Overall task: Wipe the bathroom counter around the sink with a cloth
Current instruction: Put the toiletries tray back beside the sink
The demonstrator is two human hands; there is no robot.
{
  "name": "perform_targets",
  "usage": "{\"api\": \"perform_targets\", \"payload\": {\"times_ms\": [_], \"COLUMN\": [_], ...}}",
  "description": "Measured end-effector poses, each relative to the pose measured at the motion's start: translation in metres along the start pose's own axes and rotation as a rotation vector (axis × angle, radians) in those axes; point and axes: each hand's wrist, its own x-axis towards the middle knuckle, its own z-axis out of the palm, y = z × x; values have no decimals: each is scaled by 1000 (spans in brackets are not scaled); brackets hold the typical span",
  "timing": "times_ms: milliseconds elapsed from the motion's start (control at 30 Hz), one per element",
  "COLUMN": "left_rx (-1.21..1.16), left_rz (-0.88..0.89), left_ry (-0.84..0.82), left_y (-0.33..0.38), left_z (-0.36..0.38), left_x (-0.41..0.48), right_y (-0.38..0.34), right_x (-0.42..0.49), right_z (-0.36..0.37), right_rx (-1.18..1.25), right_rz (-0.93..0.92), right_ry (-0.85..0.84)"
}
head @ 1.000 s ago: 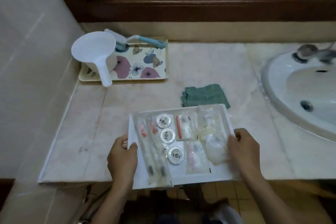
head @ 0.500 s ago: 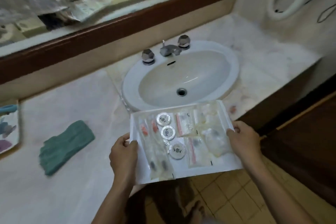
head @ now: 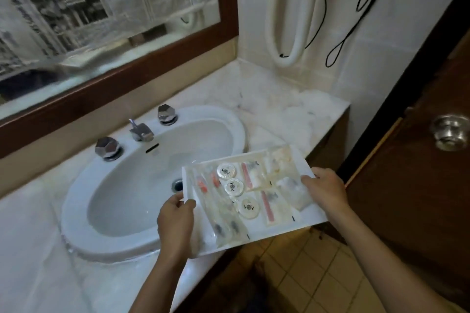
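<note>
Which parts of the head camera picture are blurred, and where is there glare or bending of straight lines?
Head view: the wood-framed mirror and its reflection are smeared by motion; the white rectangular amenity tray is softly blurred; the round metal door knob shows a bright glare; the mirror frame bends from wide-angle distortion.

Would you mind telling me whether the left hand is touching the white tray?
Touching. The head view shows the left hand gripping the white tray at its left edge, thumb on top.

Pale marble surface [head: 274,109], kinda blotchy, runs around a white sink [head: 76,198] set into it just left of the hands. The stretch beyond the hands, toward the corner, looks bare.
</note>
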Motion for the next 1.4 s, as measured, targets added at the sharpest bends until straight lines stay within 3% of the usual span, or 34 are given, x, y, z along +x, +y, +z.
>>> {"api": "perform_targets", "payload": {"times_ms": [133,467,1000,1400], "left_rx": [-42,-85,-172,-221], "left_rz": [-11,-36,-240,-318], "left_ry": [-51,27,267,286], "left_y": [29,110,209,216], "left_z": [43,120,187,214], "left_x": [36,126,339,395], "right_y": [-17,-93,-265,-278], "right_x": [69,202,429,501], "right_z": [-11,-2,133,177], "right_rx": [6,-9,-352,-292], "right_rz": [2,-22,-234,-280], "right_ry": [-11,-111,-267,-404]}}
